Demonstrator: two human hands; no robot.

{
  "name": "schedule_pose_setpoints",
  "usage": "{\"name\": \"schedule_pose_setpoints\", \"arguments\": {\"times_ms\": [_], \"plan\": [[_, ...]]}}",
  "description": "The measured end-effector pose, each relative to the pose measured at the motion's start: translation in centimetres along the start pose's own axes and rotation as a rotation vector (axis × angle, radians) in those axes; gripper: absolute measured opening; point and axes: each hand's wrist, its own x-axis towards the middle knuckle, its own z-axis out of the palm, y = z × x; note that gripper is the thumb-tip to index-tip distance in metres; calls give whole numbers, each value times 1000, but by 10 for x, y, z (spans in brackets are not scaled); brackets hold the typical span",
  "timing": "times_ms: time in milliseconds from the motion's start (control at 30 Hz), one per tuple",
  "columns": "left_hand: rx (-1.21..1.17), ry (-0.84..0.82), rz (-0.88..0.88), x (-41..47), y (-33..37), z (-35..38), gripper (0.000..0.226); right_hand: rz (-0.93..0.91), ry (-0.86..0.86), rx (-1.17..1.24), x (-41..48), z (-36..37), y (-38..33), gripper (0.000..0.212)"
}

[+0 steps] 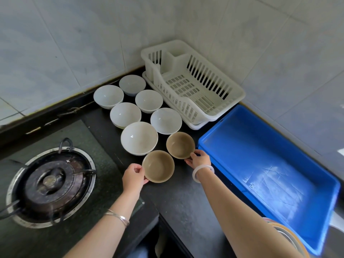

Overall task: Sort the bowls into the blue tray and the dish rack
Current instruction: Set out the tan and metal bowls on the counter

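Note:
Two tan bowls sit on the dark counter. My left hand [133, 176] grips the left rim of the nearer tan bowl [158, 166]. My right hand [200, 161] holds the right edge of the farther tan bowl [180, 145]. Behind them stand several white bowls [139, 137] in two rows running toward the wall. The white dish rack [193, 84] sits in the corner with nothing in it. The blue tray [268, 164] lies to the right of my right hand, also holding nothing.
A gas burner [50, 185] with a metal ring sits at the left. Tiled walls close the corner behind the rack. Part of a round striped object [286, 233] shows at the lower right by my arm.

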Motion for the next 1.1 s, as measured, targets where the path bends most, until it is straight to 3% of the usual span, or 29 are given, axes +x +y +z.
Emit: {"name": "schedule_pose_setpoints", "arguments": {"times_ms": [200,333,533,700,900,1100], "plan": [[1,5,-5,-1,0,-2,17,35,-60,69,-9,-4,1,32],[141,-15,63,-8,-1,-6,30,6,-91,29,-16,-13,2,32],[560,22,254,-27,2,-6,40,-161,-109,-92,-36,-47,10,27],[638,63,409,-55,10,9,32,-317,-113,-209,-61,-100,24,23],[636,-247,555,-115,7,73,25,-396,107,-325,-85,-184,49,16],[736,-574,721,-191,-20,141,22,-303,405,-549,-114,-273,99,14]]}}
